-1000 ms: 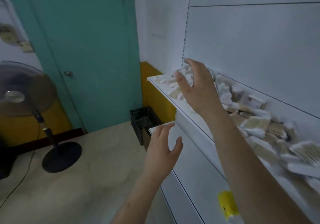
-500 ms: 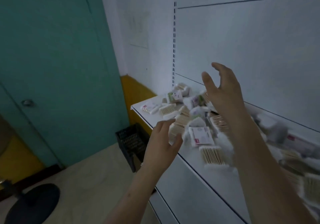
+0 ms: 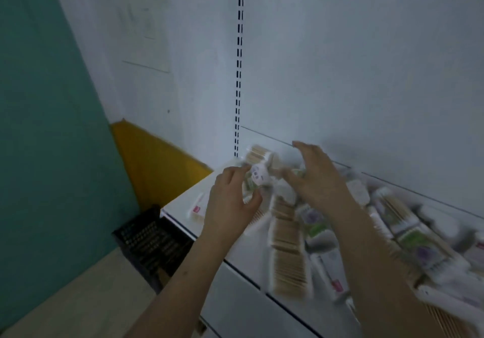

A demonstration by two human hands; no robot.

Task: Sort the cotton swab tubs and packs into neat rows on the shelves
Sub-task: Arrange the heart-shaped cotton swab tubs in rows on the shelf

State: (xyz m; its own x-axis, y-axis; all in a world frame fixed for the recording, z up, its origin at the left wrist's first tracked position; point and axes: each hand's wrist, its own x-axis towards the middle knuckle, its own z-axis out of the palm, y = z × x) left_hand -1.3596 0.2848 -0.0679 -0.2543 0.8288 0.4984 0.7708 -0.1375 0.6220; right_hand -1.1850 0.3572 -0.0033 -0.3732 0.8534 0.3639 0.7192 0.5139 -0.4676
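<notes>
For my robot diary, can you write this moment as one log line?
left hand: gripping pack | right hand: open above pile | shelf: unsorted

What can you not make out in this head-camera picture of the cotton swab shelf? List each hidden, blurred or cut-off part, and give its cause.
- Printing on the packs: motion blur, head view.
- Left hand: its grip on a pack is unclear; fingers overlap it, blurred.
- Right hand: palm side faces away, so any contact is hidden.
- Shelf: its right end is cut off by the frame edge.
- Black crate: contents too dark.
</notes>
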